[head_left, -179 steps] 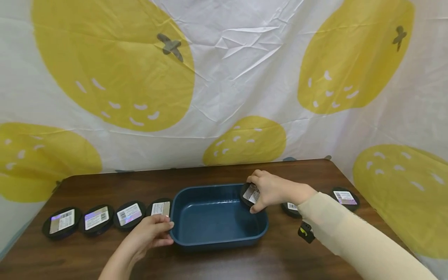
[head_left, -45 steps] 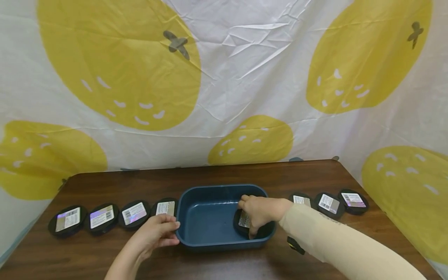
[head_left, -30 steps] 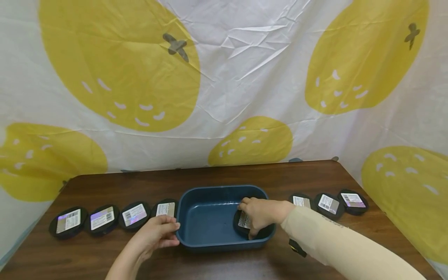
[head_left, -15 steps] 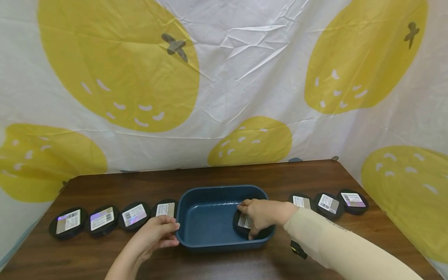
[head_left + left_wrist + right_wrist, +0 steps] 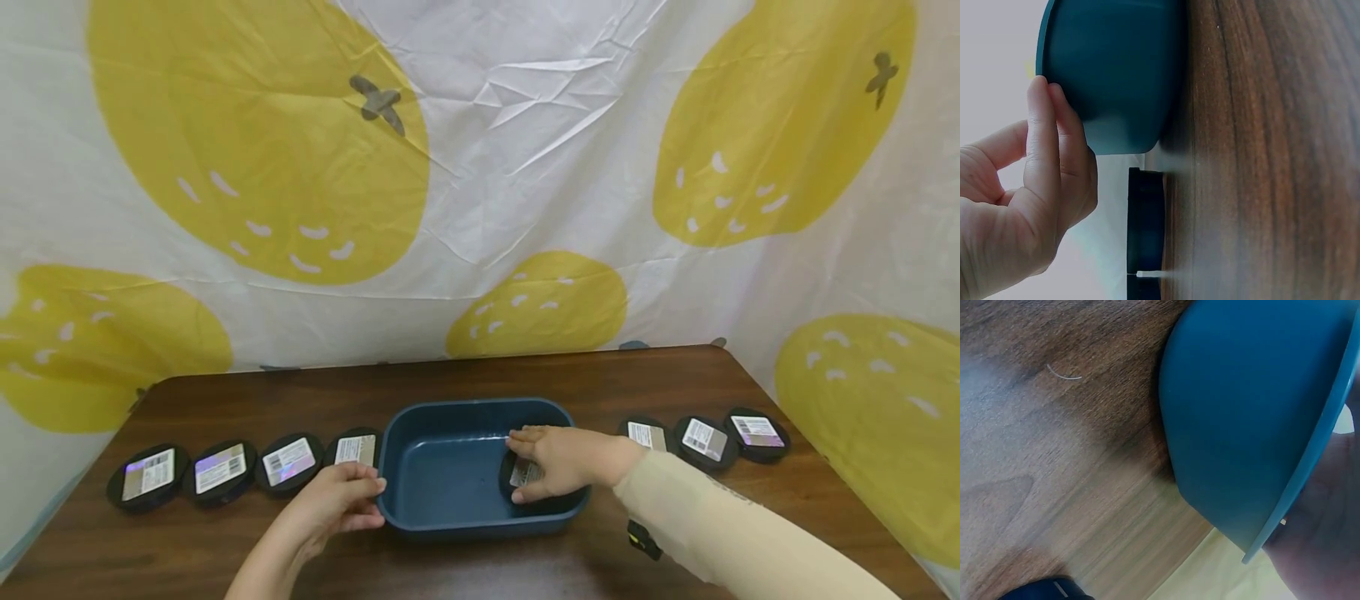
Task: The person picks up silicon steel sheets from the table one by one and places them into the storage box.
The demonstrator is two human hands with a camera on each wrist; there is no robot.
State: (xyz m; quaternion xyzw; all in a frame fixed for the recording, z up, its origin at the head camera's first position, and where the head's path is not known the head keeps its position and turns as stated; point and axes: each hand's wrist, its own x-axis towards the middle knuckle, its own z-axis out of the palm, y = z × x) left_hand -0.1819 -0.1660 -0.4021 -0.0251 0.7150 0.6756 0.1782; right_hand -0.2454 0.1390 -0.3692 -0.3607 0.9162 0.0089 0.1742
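A deep blue rectangular basin (image 5: 450,523) stands in the middle of the wooden table. My left hand (image 5: 337,497) grips its left rim with fingertips at the edge; in the left wrist view, the fingers lie against the outer wall. In the basin's right end lies a flat, round black container (image 5: 525,472) with a silvery label. Over it is my right hand (image 5: 564,460), fingers and thumb spread and loose across its top, partly hiding it. In the right wrist view the basin wall (image 5: 1241,425) covers most of that hand.
Several similar labelled black containers (image 5: 217,472) form a row to the basin's left, the nearest (image 5: 354,450) beside its rim. Three more (image 5: 705,442) lie to the right, close to the right sleeve (image 5: 735,525). A lemon-print curtain (image 5: 480,200) hangs behind the table.
The right hand lowers the round container from the basin's right rim into its right end, then loosens its fingers, thumb moving left over the label. The left hand stays at the rim.
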